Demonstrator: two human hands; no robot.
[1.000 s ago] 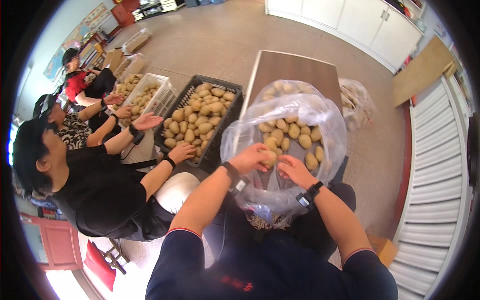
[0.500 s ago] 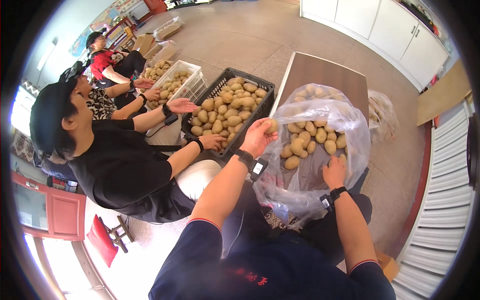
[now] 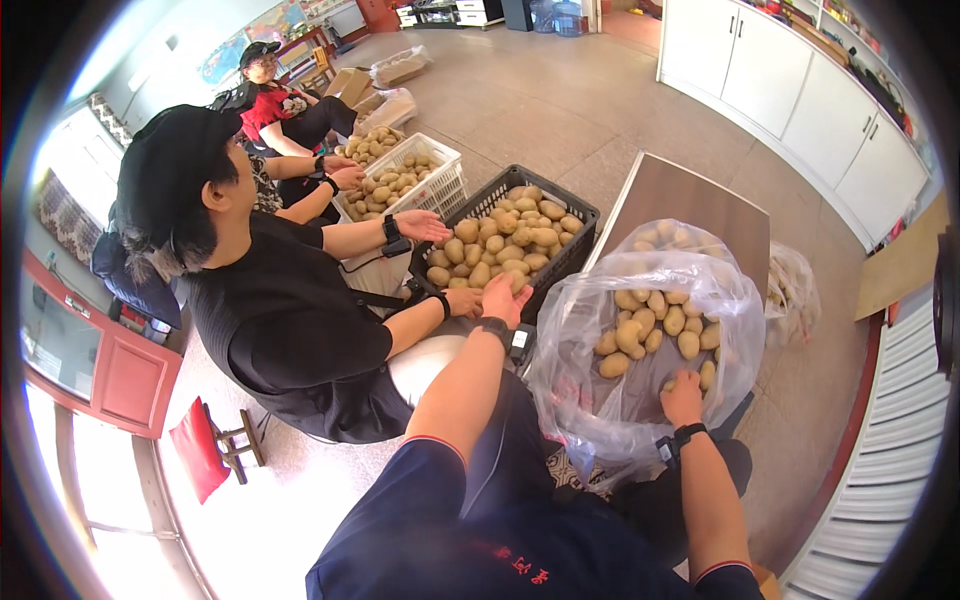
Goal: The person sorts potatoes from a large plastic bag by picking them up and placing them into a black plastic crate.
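My left hand [image 3: 501, 302] is at the near edge of a black plastic crate [image 3: 590, 222] full of potatoes, its fingers closed on a potato [image 3: 518, 281]. My right hand [image 3: 683, 402] reaches down into a clear plastic bag [image 3: 575, 345] that stands wide open in front of me. Its fingers are curled round a potato [image 3: 668, 385], mostly hidden by them. Right beside these fingers lies another potato [image 3: 707, 374]. More loose potatoes [image 3: 655, 318] lie farther back in the bag.
A co-worker in black [image 3: 290, 290] sits close on my left, hands at the black crate. Beyond are a white crate [image 3: 450, 180] of potatoes and another person in red [image 3: 275, 120]. A brown board [image 3: 690, 190] lies behind the bag; a second bag [image 3: 792, 290] stands right of it.
My left hand has carried its potato left from the bag's rim to the black crate. My right hand stays low in the bag. The whole view has shifted.
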